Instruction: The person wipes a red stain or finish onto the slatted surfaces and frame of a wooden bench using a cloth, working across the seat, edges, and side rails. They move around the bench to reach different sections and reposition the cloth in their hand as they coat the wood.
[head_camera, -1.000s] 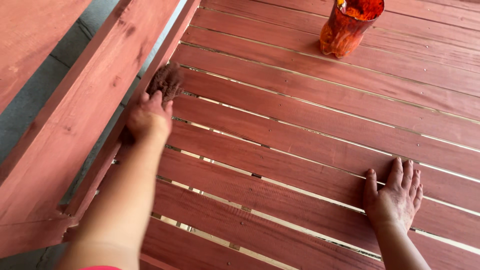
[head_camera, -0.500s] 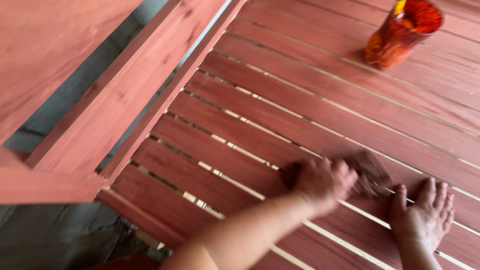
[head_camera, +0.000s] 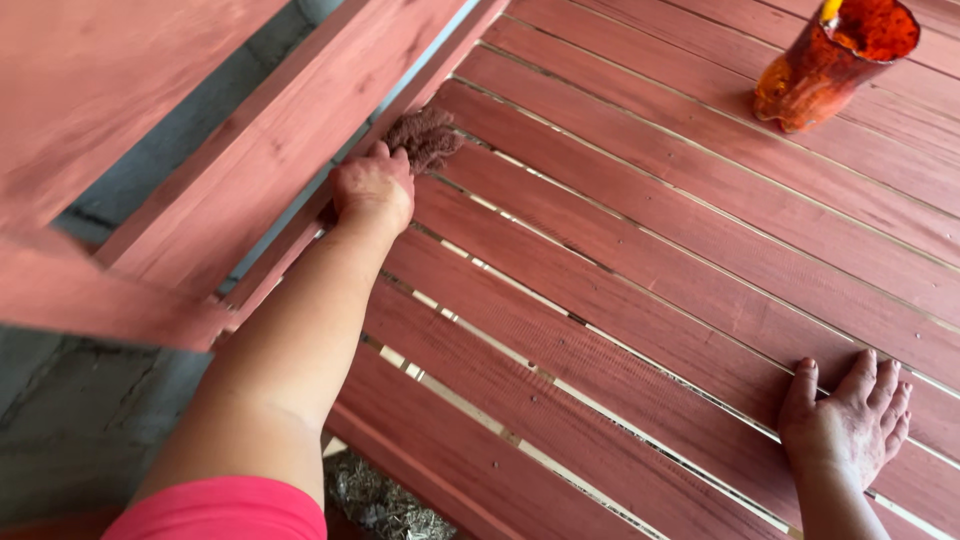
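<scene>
Closed left hand (head_camera: 372, 187) grips stained rag (head_camera: 424, 137).

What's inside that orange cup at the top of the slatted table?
The orange cup stands on the red slatted table. Its inside walls are coated dark red, and something yellow pokes up at the rim. Its bottom, and how much liquid it holds, cannot be seen.

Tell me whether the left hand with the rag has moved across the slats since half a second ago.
Yes. The left hand and its stained rag went from beside the flat right hand back to the far edge of the slatted top, next to the bench rail.
</scene>
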